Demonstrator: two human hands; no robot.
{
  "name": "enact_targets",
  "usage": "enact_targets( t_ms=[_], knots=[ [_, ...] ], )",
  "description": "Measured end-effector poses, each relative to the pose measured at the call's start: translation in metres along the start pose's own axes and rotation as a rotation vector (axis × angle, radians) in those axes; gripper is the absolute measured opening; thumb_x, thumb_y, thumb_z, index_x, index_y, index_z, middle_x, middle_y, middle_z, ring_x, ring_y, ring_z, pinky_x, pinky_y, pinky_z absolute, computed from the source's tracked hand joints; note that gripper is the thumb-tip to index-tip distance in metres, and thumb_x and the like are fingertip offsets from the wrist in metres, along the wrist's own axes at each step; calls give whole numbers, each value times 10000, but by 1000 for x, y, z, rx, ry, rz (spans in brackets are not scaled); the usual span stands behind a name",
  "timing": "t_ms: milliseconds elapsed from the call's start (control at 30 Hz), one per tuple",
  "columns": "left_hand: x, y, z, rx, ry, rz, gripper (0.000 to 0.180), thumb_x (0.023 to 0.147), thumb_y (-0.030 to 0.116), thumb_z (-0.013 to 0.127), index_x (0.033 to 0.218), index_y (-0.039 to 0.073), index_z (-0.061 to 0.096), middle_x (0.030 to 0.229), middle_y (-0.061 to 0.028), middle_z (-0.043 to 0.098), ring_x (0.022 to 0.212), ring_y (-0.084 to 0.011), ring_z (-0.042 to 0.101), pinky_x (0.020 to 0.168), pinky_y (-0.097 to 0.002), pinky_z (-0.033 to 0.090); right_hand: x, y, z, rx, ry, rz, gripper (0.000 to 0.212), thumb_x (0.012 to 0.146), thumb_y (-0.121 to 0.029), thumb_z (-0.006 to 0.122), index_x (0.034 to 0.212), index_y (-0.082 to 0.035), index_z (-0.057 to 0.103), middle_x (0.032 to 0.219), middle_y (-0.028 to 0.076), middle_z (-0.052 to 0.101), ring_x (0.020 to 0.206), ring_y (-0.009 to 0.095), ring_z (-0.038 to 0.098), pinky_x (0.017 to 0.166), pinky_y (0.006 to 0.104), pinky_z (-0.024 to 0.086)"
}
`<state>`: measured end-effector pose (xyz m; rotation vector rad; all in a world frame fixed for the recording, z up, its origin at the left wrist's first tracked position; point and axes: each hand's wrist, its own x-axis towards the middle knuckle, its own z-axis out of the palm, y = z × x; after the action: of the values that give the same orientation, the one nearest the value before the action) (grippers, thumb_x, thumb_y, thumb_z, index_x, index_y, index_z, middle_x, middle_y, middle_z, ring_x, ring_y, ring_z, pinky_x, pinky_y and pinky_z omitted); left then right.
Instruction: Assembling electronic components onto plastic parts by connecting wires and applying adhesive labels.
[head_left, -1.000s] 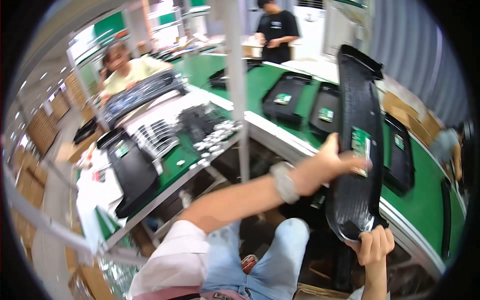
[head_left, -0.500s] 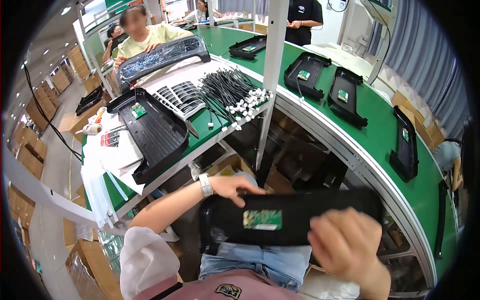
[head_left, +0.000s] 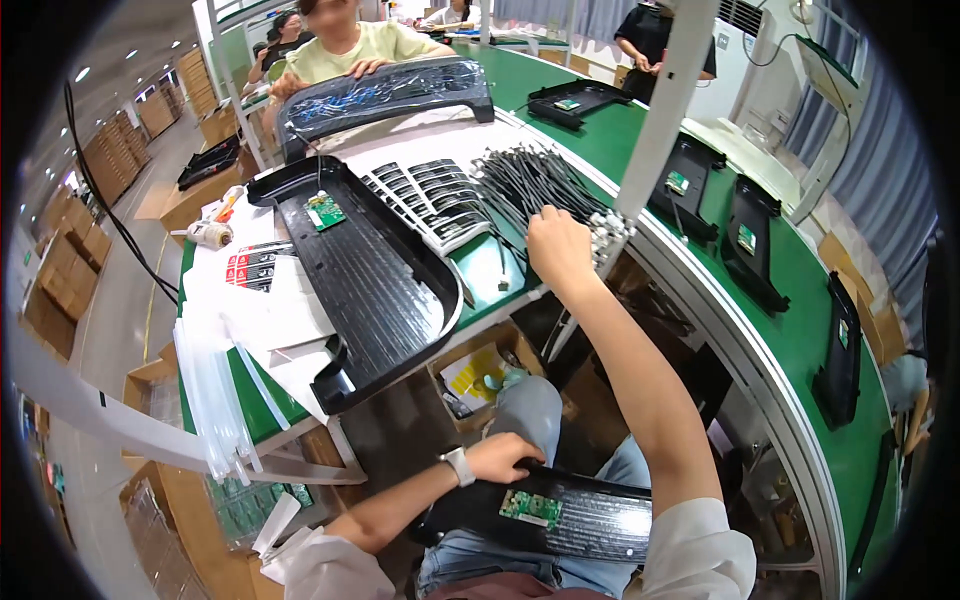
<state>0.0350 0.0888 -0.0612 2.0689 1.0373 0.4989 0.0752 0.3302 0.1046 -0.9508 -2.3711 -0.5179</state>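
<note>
A black plastic housing (head_left: 598, 517) with a green circuit board (head_left: 530, 508) in it lies across my lap. My left hand (head_left: 505, 458) is closed over its far edge, thumb and fingers gripping the rim. My right hand (head_left: 560, 250) is stretched out to the bench, at the near side of a pile of black cables (head_left: 530, 185) with white connectors (head_left: 610, 235). Its fingers are curled, and the fingertips are hidden, so what they hold cannot be made out. Left of the pile lies a sheet of black-and-white strips (head_left: 430, 203).
Another black housing (head_left: 385, 285) with a board rests on the bench's near edge. Several more, such as one housing (head_left: 755, 245), stand on the green conveyor (head_left: 800, 330). A white post (head_left: 668, 110) rises beside the cables. Across the bench a person (head_left: 375, 50) holds a film-covered cover (head_left: 400, 95).
My right hand has let go of the housing and reached forward to the cable pile. The housing has come down onto my lap, with my left hand still on it. The view has shifted.
</note>
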Motion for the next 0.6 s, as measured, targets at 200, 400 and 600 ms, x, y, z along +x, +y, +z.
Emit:
enact_targets(
  t_ms=[200, 400, 600],
  knots=[
    [-34, -9, -2, -105, 138, -52, 346, 808, 259, 674, 1084, 50, 675, 1014, -177, 673, 971, -362, 629, 868, -431, 494, 34, -28, -32, -126, -393, -51, 64, 720, -100, 679, 748, -104, 736, 821, 104, 722, 767, 243, 722, 604, 341, 552],
    [-28, -13, 5, -149, 134, -52, 337, 825, 283, 673, 1078, 60, 681, 1022, -153, 676, 981, -338, 635, 873, -424, 495, 44, -10, -53, -3, -614, -10, 154, 747, -134, 617, 803, -44, 729, 874, 166, 714, 873, 329, 706, 733, 413, 571],
    [-29, -9, 4, -181, 132, -70, 338, 809, 275, 698, 1063, 53, 683, 996, -131, 680, 949, -300, 647, 862, -389, 505, 59, 23, -75, 780, -205, 395, 243, 819, -169, 593, 750, 55, 658, 587, 136, 645, 486, 234, 644, 499, 357, 521]
  ],
)
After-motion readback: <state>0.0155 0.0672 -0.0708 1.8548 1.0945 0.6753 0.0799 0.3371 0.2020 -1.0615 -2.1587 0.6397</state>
